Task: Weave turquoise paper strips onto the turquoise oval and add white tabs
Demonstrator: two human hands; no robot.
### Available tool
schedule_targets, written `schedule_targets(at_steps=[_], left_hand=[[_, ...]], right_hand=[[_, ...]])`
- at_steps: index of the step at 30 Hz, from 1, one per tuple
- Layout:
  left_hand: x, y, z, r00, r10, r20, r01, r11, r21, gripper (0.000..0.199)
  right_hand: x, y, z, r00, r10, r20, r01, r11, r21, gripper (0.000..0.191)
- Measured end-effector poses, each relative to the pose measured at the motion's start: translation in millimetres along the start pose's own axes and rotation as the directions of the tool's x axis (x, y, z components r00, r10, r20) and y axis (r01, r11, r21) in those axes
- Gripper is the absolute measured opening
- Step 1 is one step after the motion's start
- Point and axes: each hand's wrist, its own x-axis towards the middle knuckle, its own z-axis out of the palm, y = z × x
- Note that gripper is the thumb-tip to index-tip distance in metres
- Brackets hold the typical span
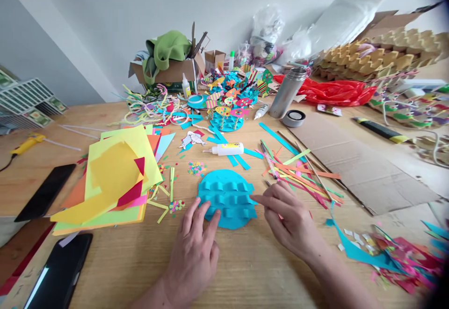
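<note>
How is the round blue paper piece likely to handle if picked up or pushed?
The blue paper piece looks thin, so it is probably light and may sag. Its arched strips would likely crush if pressed. Lying flat on the table, it should slide rather than tip.

Open room on the tabletop [242, 267] nearside of the blue disc [226, 191], glue bottle [228, 149] in the way beyond.

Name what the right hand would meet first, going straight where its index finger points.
The round blue paper disc with looped strips, at its right edge; the right hand seems to touch it, though depth is unclear.
</note>
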Motion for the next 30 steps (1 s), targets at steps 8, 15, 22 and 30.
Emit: schedule_targets(at_steps=[8, 15, 22, 30], left_hand=[[-1.6, 0.6, 0.5, 1.0, 0.009, 0.026, -0.009, 1.0, 0.002, 0.067], [1.2, -1.5, -3.5, 1.0, -0.023, -0.015, 0.022, 0.999, -0.035, 0.07], [3.9, -5.0, -9.4, 0.987, -0.091, -0.136, 0.077, 0.991, -0.106, 0.068], [-22.1, -7.5, -13.3, 0.898, -0.414, 0.15, 0.39, 0.589, -0.708, 0.058]], right_hand=[[-0.7, -3.7, -9.8, 0.96, -0.024, 0.28, 0.044, 0.997, -0.067, 0.033], [-1.5, 4.5, 0.9, 0.996, 0.021, 0.082, -0.014, 0.996, -0.085, 0.045], [-0.6, 17.0, 6.0, 0.975, 0.223, 0.022, -0.222, 0.975, -0.034, 0.038], [59.4, 16.5, 12.7, 0.907, 0.244, 0.344, -0.24, 0.969, -0.056, 0.039]])
